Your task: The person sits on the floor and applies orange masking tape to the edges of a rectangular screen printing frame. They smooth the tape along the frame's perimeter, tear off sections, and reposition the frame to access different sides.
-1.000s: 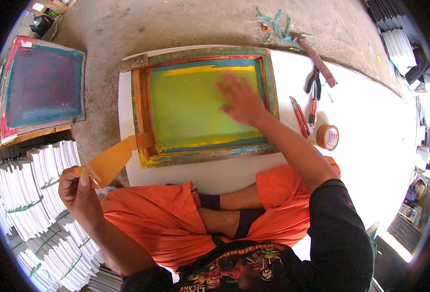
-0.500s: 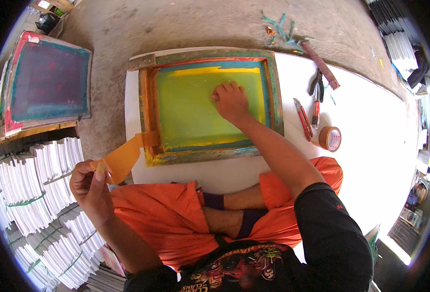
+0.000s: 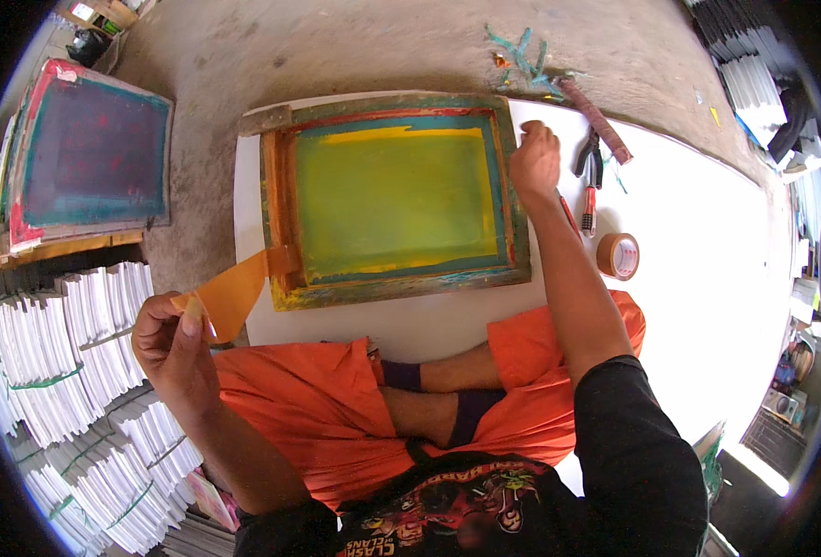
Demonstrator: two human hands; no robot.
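Observation:
A strip of brown packing tape (image 3: 232,292) stretches slack and twisted from the lower left corner of a wooden screen-printing frame (image 3: 401,293). My left hand (image 3: 176,345) is closed on the tape's free end, pinching it between thumb and fingers. My right hand (image 3: 534,162) hovers at the frame's right edge, above the white board. Its fingers are loosely bent and apart, with nothing visible in them. Under the right wrist, a red utility knife (image 3: 568,213) is mostly hidden. Green and yellow mesh (image 3: 397,190) fills the frame.
Pliers (image 3: 590,186), a roll of brown tape (image 3: 618,256) and a long brownish roll (image 3: 596,121) lie to the right. Teal scraps (image 3: 522,58) lie beyond the board (image 3: 698,241). At left stand another screen (image 3: 95,153) and bundled paper stacks (image 3: 48,357).
My right hand has left the mesh and moved right, over the frame's edge towards the utility knife. My left hand still holds the tape end, nearly unmoved. The view has shifted slightly.

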